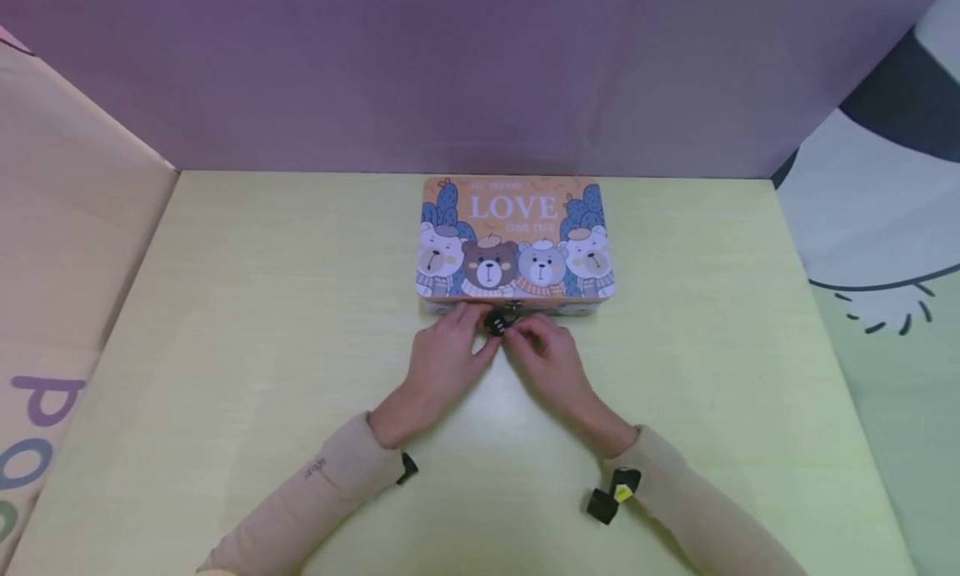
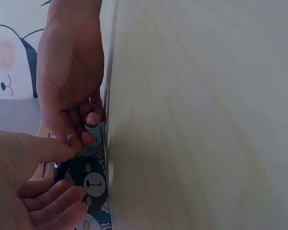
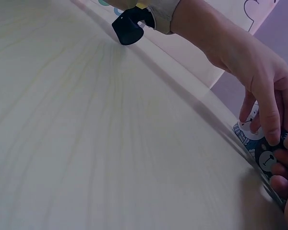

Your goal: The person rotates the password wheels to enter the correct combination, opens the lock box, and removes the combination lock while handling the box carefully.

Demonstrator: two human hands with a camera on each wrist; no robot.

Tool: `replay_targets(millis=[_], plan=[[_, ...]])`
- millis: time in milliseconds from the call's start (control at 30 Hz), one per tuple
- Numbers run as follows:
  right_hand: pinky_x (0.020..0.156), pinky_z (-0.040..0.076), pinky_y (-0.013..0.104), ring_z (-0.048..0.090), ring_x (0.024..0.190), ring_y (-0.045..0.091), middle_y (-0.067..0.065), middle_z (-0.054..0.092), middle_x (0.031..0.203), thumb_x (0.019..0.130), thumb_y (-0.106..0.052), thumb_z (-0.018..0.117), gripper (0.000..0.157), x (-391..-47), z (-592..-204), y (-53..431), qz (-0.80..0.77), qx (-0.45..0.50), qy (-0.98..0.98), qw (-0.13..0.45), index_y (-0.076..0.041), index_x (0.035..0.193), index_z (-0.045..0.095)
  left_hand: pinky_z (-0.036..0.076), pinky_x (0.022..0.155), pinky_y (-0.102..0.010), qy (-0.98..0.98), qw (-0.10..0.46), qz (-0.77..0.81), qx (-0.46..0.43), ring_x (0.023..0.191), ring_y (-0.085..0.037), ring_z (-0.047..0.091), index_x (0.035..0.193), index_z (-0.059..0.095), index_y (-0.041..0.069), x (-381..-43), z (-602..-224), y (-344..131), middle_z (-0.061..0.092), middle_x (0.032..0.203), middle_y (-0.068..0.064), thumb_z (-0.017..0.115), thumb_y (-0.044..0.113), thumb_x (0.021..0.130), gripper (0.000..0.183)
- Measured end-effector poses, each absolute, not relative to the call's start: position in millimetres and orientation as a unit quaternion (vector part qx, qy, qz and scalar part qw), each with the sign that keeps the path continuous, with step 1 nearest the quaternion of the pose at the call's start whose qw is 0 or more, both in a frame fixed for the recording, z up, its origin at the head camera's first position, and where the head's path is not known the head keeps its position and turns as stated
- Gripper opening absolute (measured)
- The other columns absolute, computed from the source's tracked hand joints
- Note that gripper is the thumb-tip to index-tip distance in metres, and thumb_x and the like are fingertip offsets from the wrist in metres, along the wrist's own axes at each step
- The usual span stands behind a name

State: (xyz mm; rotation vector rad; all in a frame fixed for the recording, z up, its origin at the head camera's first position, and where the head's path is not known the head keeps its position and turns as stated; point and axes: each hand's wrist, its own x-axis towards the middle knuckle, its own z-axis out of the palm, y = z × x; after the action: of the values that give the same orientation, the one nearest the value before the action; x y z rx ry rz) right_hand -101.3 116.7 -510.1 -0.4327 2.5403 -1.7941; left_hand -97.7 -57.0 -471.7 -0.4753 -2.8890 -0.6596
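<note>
A tin box [image 1: 517,238] with an orange lid, "LOVE" lettering and bear drawings lies flat on the table. At the middle of its front side, by the metal clasp [image 1: 513,306], is a small black combination padlock [image 1: 497,322] with white marks. My left hand [image 1: 448,353] holds the padlock from the left, thumb below and fingers against the box front. From the right, my right hand [image 1: 549,361] pinches it with thumb and fingertips. In the left wrist view, the padlock [image 2: 62,170] is mostly covered by fingers. The shackle's state is too small to tell.
The box stands near the back edge of the pale wooden table [image 1: 262,293]. A purple-grey panel [image 1: 450,76] rises behind it, with printed panels on the left [image 1: 75,226] and right [image 1: 885,217]. Black wrist devices [image 1: 611,497] sit at the sleeves.
</note>
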Motion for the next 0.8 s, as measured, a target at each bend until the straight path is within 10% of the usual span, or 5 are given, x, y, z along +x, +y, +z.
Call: replay_targets(millis=[800], plan=[[0.085, 0.052, 0.026, 0.061, 0.09, 0.025, 0.015, 0.068, 0.096, 0.094, -0.001, 0.061, 0.009, -93, -474, 109, -0.559, -0.138, 0.817, 0.0, 0.007, 0.096, 0.067, 0.053, 0.054, -0.024, -0.955, 0.145, -0.171, -0.196, 0.075, -0.016, 0.064, 0.112, 0.066, 0.008, -99, -468, -57, 0.069, 0.097, -0.005, 0.079, 0.027, 0.084, 0.036]])
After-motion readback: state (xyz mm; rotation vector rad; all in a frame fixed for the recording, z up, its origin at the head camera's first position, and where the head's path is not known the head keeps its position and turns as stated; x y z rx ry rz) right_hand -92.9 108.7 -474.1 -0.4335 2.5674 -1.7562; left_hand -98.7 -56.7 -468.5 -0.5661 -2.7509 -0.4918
